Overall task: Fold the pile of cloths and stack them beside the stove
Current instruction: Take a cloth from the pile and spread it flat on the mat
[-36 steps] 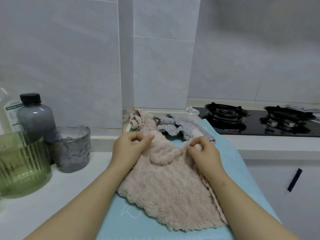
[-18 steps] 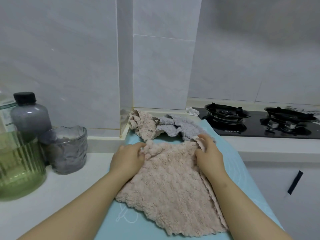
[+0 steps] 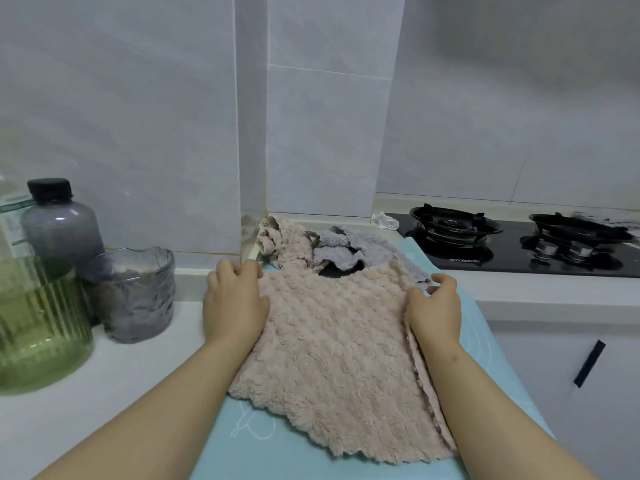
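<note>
Early stage, I judge. Pink cloth (image 3: 339, 341) lies spread on the blue mat (image 3: 294, 459) on the bench (image 3: 104, 393); a 2nd layer shows along its R edge, so prob. one fold in. Your L hand (image 3: 232, 303) presses the far-L corner, grip released. R hand (image 3: 434, 313) sits on the far-R corner, fingers curled; can't tell if it pinches. Pile (image 3: 346, 247) (pink + grey, crumpled) waits just behind, near the stove (image 3: 519, 244). No finished stack visible. Pile count unclear; dark gap under the grey cloth unreadable.
</note>
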`<state>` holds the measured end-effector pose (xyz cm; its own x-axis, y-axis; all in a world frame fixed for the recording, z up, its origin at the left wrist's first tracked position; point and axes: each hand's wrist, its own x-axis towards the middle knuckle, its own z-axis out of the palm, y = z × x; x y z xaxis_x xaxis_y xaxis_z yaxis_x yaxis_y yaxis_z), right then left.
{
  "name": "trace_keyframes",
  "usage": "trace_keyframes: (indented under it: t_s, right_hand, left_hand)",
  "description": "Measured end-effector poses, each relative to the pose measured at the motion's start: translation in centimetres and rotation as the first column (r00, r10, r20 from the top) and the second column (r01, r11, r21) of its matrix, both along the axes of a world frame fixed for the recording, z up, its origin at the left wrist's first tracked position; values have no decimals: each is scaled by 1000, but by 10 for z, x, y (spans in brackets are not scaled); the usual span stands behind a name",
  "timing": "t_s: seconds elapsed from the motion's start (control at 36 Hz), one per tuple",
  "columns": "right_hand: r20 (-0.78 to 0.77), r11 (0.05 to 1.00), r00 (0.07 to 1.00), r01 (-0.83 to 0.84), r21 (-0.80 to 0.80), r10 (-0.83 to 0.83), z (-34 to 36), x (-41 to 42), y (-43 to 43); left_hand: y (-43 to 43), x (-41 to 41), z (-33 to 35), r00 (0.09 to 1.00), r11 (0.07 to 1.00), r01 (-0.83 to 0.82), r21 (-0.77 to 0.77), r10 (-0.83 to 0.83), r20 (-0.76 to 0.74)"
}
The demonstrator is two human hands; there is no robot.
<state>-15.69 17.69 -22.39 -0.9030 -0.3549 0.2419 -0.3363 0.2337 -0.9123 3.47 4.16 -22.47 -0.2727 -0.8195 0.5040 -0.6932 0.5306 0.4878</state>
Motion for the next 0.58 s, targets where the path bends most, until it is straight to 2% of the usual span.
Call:
trace_keyframes:
  t_s: [0.11, 0.17, 0.22, 0.28, 0.33, 0.42, 0.5, 0.53, 0.58]
  right_hand:
    - [33, 991, 997, 73, -112, -70, 6, 8, 12]
    - [27, 987, 997, 76, -139, -73, 9, 15, 21]
    - [20, 991, 1000, -3, -137, 6, 14, 24, 33]
    - [-14, 987, 987, -158, -41, 157, 16, 34, 47]
    - [-72, 950, 953, -284, 132, 295, 17, 44, 61]
    - [-75, 851, 890, -400, 340, 449, 17, 56, 81]
    - [-81, 718, 839, -405, 567, 537, 16, 65, 94]
    - [-106, 703, 831, -385, 598, 546, 13, 67, 97]
    - [-145, 744, 840, -367, 559, 523, 9, 70, 101]
  left_hand:
    - [14, 9, 8, 983, 986, 73, -149, -96, -159]
    - [24, 17, 12, 953, 970, 196, -141, -222, -205]
    - [36, 26, 16, 914, 929, 360, -81, -369, -171]
    - [49, 37, 22, 857, 861, 509, 3, -506, -99]
    - [60, 45, 27, 783, 775, 621, 114, -620, -49]
    - [72, 52, 21, 737, 742, 647, 175, -668, 105]
    - [77, 55, 5, 728, 752, 630, 192, -659, 191]
    - [78, 56, 1, 727, 751, 635, 180, -660, 191]
    - [79, 58, -2, 699, 726, 668, 160, -687, 198]
